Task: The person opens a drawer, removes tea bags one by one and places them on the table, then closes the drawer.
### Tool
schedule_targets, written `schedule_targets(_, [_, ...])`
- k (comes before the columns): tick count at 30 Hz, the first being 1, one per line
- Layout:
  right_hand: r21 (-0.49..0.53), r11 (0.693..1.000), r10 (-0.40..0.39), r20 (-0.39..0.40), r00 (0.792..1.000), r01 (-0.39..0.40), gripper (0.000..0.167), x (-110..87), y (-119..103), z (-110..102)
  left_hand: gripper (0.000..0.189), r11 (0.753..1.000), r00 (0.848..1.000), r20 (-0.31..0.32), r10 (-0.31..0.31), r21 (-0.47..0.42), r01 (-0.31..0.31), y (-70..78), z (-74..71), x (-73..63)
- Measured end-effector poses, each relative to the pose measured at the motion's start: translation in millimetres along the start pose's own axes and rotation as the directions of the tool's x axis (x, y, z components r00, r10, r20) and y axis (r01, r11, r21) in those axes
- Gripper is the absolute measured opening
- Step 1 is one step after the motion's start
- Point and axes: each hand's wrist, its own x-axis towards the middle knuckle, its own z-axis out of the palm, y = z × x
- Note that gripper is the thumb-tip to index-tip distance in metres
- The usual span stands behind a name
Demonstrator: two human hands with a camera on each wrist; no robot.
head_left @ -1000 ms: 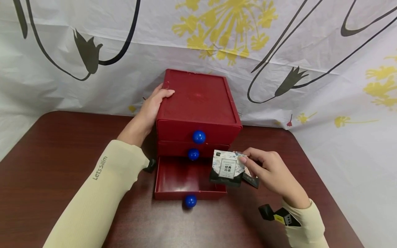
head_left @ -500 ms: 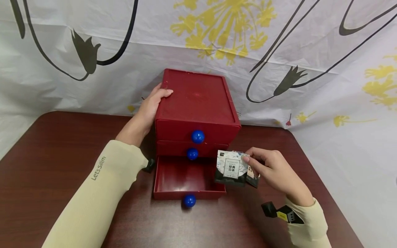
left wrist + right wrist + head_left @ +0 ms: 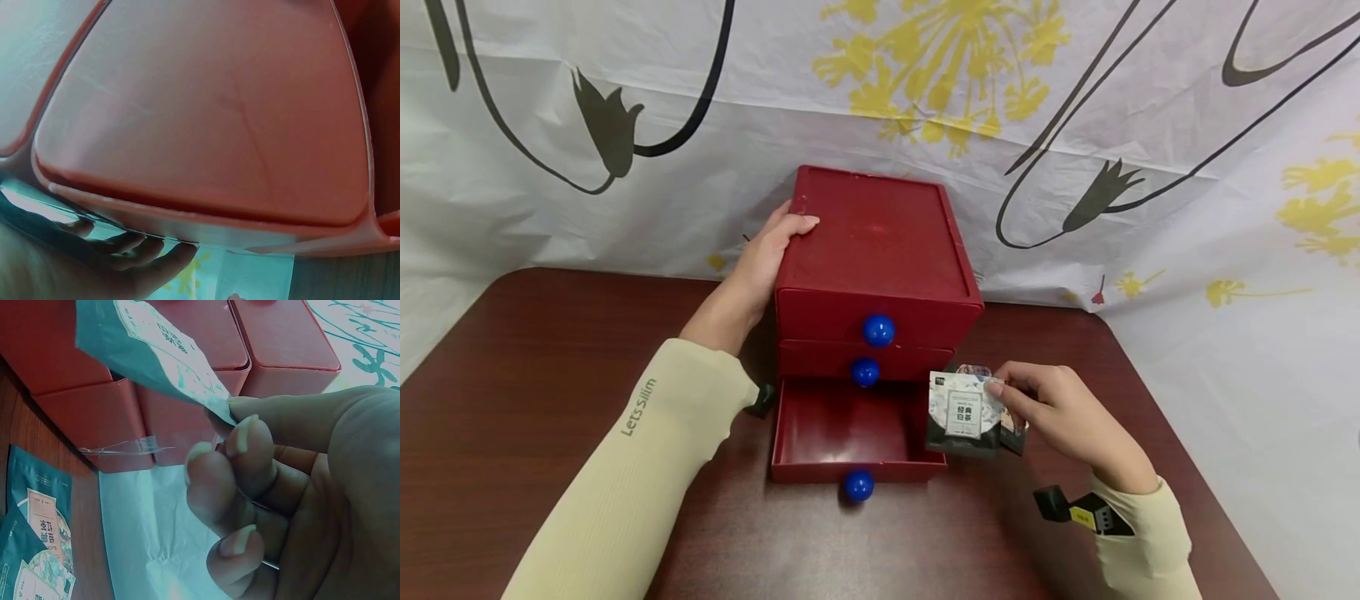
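My right hand [image 3: 1060, 412] pinches a white and dark green tea sachet [image 3: 964, 408] by its upper right corner, between thumb and fingers. The sachet overlaps the right end of the pulled-out bottom drawer [image 3: 838, 425] in the head view. More tea sachets [image 3: 1013, 435] show partly behind it; the right wrist view has dark green sachets [image 3: 40, 519] lying on the table. My left hand [image 3: 763, 258] rests against the left side of the red drawer box [image 3: 880, 237], its thumb over the top edge. In the left wrist view its fingertips [image 3: 181, 253] touch the box's side.
The two upper drawers with blue knobs [image 3: 878, 331] are closed. A bottom blue knob [image 3: 859, 486] juts toward the front of the brown table [image 3: 760, 542]. Patterned white cloth [image 3: 700, 200] hangs close behind the box. Clear tape [image 3: 134, 447] sticks to its right side.
My right hand has shifted the held sachet slightly right, then a little lower, showing more of a sachet behind its top edge. The left hand keeps its place on the box.
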Motion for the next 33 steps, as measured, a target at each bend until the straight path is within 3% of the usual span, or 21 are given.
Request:
schedule_targets(15, [-0.008,1.000,0.022,0.035,0.999,-0.022,0.019,1.7,6.3,0.7,0.069,1.000,1.000,0.002,0.020,-0.006,-0.020,-1.7,-0.4,0.4])
schedule_targets(23, [-0.042,0.998,0.048,0.024,0.999,-0.047,0.019,1.4,17.1,-3.0,0.068,1.000,1.000,-0.001,0.021,-0.017,-0.021,-1.3,0.2,-0.3])
schedule_targets(33, [-0.009,0.997,0.081,0.045,0.996,-0.081,0.020,-0.6,31.2,-8.5,0.072,1.000,1.000,-0.008,0.009,-0.017,-0.010,-0.8,1.6,0.3])
